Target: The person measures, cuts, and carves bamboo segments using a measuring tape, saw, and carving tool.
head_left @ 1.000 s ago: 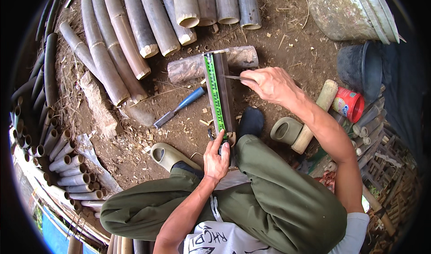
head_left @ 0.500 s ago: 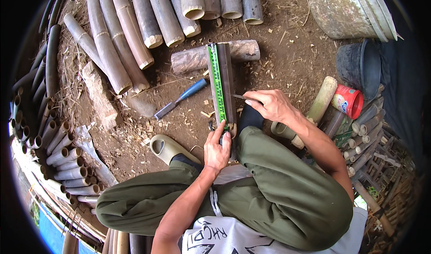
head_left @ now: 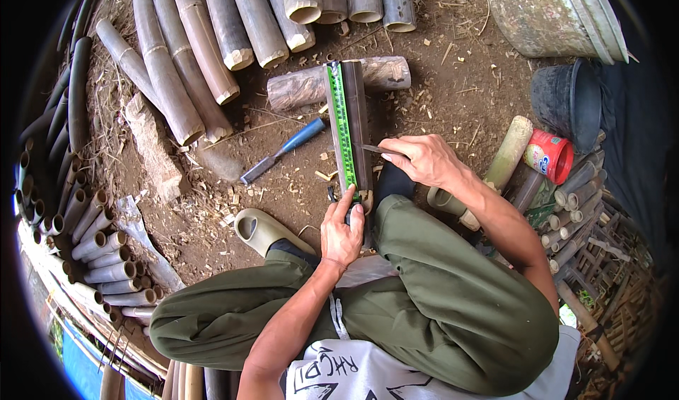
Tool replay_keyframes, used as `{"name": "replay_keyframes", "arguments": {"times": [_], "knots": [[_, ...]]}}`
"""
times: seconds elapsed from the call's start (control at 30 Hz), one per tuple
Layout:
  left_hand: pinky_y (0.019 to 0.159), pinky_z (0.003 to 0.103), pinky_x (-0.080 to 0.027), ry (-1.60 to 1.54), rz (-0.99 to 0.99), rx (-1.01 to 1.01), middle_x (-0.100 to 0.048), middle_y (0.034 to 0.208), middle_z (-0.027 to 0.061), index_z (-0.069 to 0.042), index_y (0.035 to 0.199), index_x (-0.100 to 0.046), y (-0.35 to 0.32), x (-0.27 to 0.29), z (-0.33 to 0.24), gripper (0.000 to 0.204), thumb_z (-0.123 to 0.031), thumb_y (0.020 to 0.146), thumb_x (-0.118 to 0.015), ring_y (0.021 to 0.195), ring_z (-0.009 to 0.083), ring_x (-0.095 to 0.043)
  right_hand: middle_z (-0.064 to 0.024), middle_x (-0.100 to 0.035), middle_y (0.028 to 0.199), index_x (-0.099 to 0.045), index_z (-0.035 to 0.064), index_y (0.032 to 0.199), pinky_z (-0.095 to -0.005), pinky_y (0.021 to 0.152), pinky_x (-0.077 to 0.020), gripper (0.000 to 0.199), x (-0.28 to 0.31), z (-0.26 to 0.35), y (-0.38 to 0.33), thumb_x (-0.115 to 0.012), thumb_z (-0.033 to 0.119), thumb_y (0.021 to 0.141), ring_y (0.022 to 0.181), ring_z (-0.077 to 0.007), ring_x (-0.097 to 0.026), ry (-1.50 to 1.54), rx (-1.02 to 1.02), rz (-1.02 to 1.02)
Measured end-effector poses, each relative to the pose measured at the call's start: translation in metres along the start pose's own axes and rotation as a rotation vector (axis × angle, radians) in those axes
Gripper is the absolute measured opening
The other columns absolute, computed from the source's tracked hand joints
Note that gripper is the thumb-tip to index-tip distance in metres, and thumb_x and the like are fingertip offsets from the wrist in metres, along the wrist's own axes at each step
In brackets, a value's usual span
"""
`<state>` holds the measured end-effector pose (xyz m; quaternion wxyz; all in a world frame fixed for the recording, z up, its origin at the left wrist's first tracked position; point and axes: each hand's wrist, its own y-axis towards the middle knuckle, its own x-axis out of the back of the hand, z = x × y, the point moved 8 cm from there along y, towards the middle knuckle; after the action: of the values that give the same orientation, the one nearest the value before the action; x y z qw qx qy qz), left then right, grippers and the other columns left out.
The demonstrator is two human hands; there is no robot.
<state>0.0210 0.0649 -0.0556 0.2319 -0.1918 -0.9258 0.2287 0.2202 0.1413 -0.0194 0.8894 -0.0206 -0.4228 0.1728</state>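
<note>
A dark bamboo tube [head_left: 360, 117] points away from me, its far end resting across a short log [head_left: 293, 93]. Along its left side runs the bright green blade of a tape measure [head_left: 341, 124]. My left hand [head_left: 341, 237] is closed around the tape's case near the tube's close end, its index finger pressing on the blade; the case is mostly hidden. In my right hand [head_left: 433, 162] a thin pointed metal blade [head_left: 380, 149], maybe a knife, is pinched, handle hidden. Its tip meets the tube's right half, about midway along.
A blue-handled chisel [head_left: 283, 150] lies on the chip-strewn soil left of the tube. Cut bamboo lengths [head_left: 265, 25] line the far side, with more stacked at left. Buckets [head_left: 566, 99] and a red can [head_left: 549, 157] stand at right. My sandalled foot [head_left: 269, 234] is close by.
My right hand has shifted slightly left and away from me, bringing the blade's tip a little farther up the tube. The left hand keeps its hold on the tape measure.
</note>
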Motion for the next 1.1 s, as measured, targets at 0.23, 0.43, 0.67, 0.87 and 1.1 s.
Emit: {"name": "replay_keyframes", "arguments": {"times": [0.23, 0.43, 0.67, 0.87, 1.1], "knots": [[0.083, 0.048, -0.049, 0.018, -0.005, 0.006, -0.061, 0.096, 0.0268, -0.008, 0.135, -0.056, 0.001, -0.003, 0.0, 0.044, -0.024, 0.094, -0.055, 0.09, 0.0428, -0.062, -0.0127, -0.068, 0.08, -0.065, 0.0114, 0.102, -0.0447, 0.06, -0.0539, 0.02, 0.005, 0.001, -0.003, -0.059, 0.029, 0.095, 0.073, -0.0362, -0.067, -0.098, -0.034, 0.03], [0.086, 0.046, -0.048, -0.081, 0.012, 0.09, -0.063, 0.098, 0.0252, -0.007, 0.135, -0.05, -0.004, -0.001, 0.011, 0.045, -0.027, 0.095, -0.054, 0.093, 0.0392, -0.063, -0.0143, -0.064, 0.071, -0.059, 0.0086, 0.111, -0.0447, 0.059, -0.0541, 0.022, 0.046, -0.091, -0.053, -0.05, 0.026, 0.101, 0.063, -0.0341, -0.065, -0.138, -0.626, 0.039], [0.082, 0.045, -0.048, -0.189, -0.143, 0.085, -0.063, 0.091, 0.0213, -0.003, 0.116, -0.044, 0.017, 0.051, 0.008, 0.038, -0.03, 0.092, -0.054, 0.085, 0.035, -0.063, -0.03, -0.034, 0.142, -0.018, -0.0026, 0.15, -0.0504, 0.104, -0.0401, 0.078, 0.028, -0.208, -0.076, -0.059, 0.011, 0.085, 0.127, -0.046, -0.043, -0.297, -0.915, -0.258], [0.08, 0.054, -0.048, 0.444, -0.239, 0.173, -0.063, 0.096, 0.0342, -0.001, 0.112, -0.037, 0.061, 0.154, 0.01, 0.045, -0.038, 0.09, -0.05, 0.084, 0.0485, -0.062, -0.0262, -0.037, 0.137, -0.03, -0.0021, 0.146, -0.048, 0.108, -0.0356, 0.072, 0.033, -0.11, -0.114, -0.061, 0.004, 0.081, 0.127, -0.0447, -0.04, -0.286, -0.43, -0.564], [0.1, 0.05, -0.041, 0.912, -0.351, 0.088, -0.044, 0.135, 0.0235, 0.0, 0.123, -0.045, 0.112, 0.181, -0.003, 0.068, -0.056, 0.087, -0.063, 0.125, 0.0394, -0.043, -0.0243, -0.041, 0.136, -0.034, 0.002, 0.144, -0.0472, 0.107, -0.0348, 0.078, -0.049, -0.082, -0.237, -0.07, 0.015, 0.076, 0.127, -0.0423, -0.042, -0.085, -0.795, -0.28]]}}
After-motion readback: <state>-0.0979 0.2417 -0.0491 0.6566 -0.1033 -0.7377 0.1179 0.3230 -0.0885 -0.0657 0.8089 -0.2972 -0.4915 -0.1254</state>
